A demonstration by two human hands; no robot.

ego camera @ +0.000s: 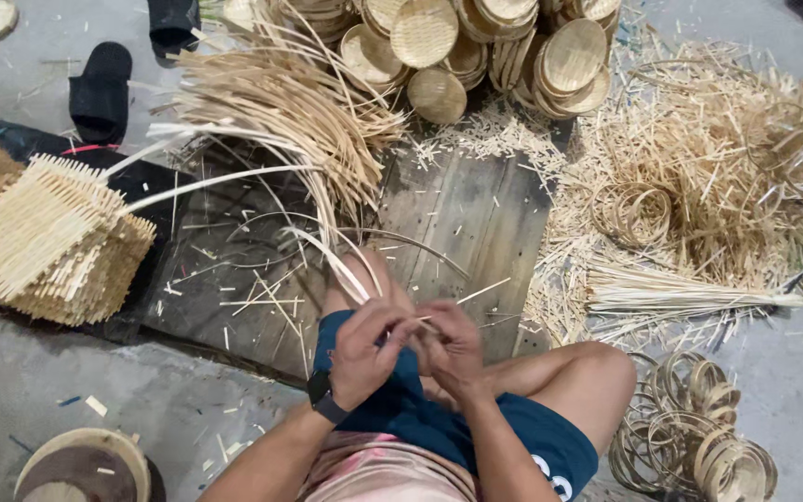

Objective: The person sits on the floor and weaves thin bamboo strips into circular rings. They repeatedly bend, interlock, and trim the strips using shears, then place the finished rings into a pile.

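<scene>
Everywhere around the wooden board [476, 214], clutter is crowding in: round woven trays [476, 46] are piling up at the top, a stack of square woven mats [48, 242] is sitting at the left, coiled bamboo rings [690, 437] are lying at the right beside pale, splintery offcuts [699, 186]. Thin, flat, cream-coloured bamboo strips [346, 260] are arching up from the lap, where the left hand [369, 349] and right hand [453, 349] are both pinching their ends, fingers closed.
</scene>
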